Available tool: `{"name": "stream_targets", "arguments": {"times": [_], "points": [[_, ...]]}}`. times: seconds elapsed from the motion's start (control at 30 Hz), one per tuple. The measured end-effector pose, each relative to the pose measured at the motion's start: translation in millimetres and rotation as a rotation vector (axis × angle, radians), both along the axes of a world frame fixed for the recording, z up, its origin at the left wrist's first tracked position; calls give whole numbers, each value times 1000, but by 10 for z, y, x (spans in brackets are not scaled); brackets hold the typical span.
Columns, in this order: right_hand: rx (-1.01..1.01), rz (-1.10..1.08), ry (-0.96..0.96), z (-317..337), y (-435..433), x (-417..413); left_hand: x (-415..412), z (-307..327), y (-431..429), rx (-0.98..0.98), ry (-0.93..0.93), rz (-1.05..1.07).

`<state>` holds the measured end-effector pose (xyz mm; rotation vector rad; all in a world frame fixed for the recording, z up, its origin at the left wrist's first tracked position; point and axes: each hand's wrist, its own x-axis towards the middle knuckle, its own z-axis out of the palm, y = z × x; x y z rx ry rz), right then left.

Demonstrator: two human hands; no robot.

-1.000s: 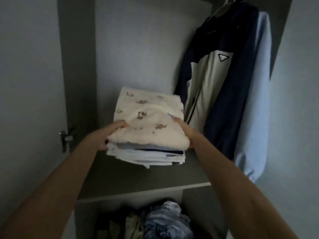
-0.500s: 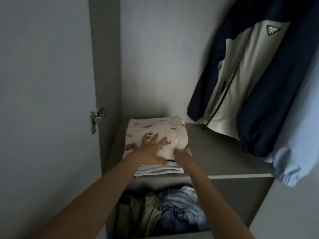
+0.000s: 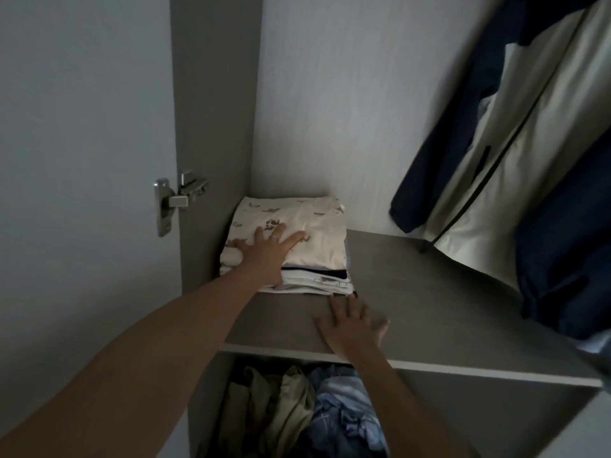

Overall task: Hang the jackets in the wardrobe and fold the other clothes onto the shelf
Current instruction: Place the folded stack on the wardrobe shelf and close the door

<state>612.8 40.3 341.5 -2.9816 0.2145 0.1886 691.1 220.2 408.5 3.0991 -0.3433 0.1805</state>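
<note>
Folded clothes [image 3: 317, 226] lie stacked on the shelf [image 3: 429, 292], left grip [image 3: 264, 259] flat atop, right grip [image 3: 350, 328] splayed empty beside.

Neat stack of folded clothes [image 3: 317, 256], cream printed garment on top, white and dark layers beneath, in back-left corner of grey shelf [image 3: 429, 292], navy-and-cream jacket [image 3: 545, 143] hanging at right

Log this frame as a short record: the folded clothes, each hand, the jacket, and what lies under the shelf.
clothes: folded stack on the shelf, in its left back corner
left: left hand flat on top of the stack, fingers spread
right: right hand flat on the shelf, fingertips at the stack's front edge; blurred
hanging: navy and cream jacket, at right above the shelf
below: loose clothes, unfolded
</note>
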Motion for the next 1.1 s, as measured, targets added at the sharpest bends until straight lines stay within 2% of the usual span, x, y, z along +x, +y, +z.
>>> {"name": "stream_targets", "arguments": {"times": [0.27,0.6,0.67,0.73,0.8,0.87,0.93,0.97,1.03,1.1], "points": [[-49,-3,-40,-96,-96,213,571,-8,58,-8,-8,11],[-57,14,-71,-83,-113,245,541,-56,21,6,-33,60],[-39,22,-65,-75,-114,253,455,-45,-22,-22,5,76],[-41,53,-40,-46,-114,272,336,55,-42,-57,126,62],[-46,117,-18,-10,-161,154,123,193,-78,-33,223,9],[31,186,-7,67,-259,7,-59,318,-139,-22,234,-34],[314,270,-8,175,-357,-199,-181,387,-218,-93,137,-76],[387,287,-32,252,-465,-368,-278,459,-316,-151,69,-134],[380,230,-117,437,-766,-809,-531,597,-606,-282,12,-316],[146,196,-151,601,-1125,-1353,-918,724,-1013,-404,146,-535]]}}
